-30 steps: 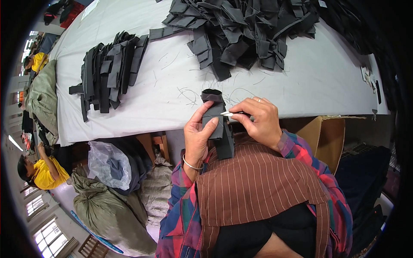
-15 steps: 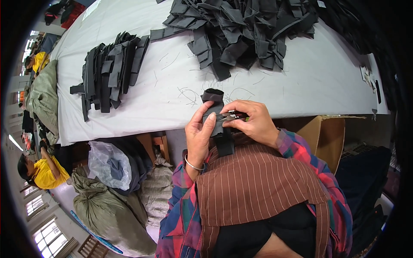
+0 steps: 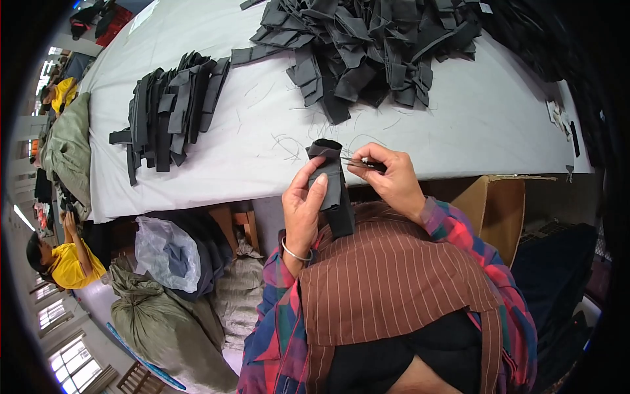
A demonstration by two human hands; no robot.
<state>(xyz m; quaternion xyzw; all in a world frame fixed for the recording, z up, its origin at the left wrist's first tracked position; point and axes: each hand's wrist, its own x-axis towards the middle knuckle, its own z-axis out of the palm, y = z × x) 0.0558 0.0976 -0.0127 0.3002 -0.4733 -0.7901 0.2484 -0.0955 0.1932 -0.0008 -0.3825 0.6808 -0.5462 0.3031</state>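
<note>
My left hand (image 3: 304, 207) grips a dark grey fabric strip (image 3: 334, 190) between thumb and fingers, over the table's near edge. The strip's upper end is folded into a loop, and its lower end hangs down against my brown striped apron (image 3: 387, 282). In my right hand (image 3: 392, 177) are small dark thread snips (image 3: 367, 165), their tips pointing left at the strip's right edge, close to the loop. Whether the tips touch the fabric I cannot tell.
A large heap of dark fabric strips (image 3: 367, 52) lies at the table's far side. A neater row of strips (image 3: 172, 108) is on the left of the white table (image 3: 249, 151). Cut threads lie between. A cardboard box (image 3: 495, 210) stands below at right, tied sacks (image 3: 164, 328) at left.
The snips have moved from across the strip's middle to its right edge, farther up. My right hand has shifted up a little and away from my left hand, which stays put.
</note>
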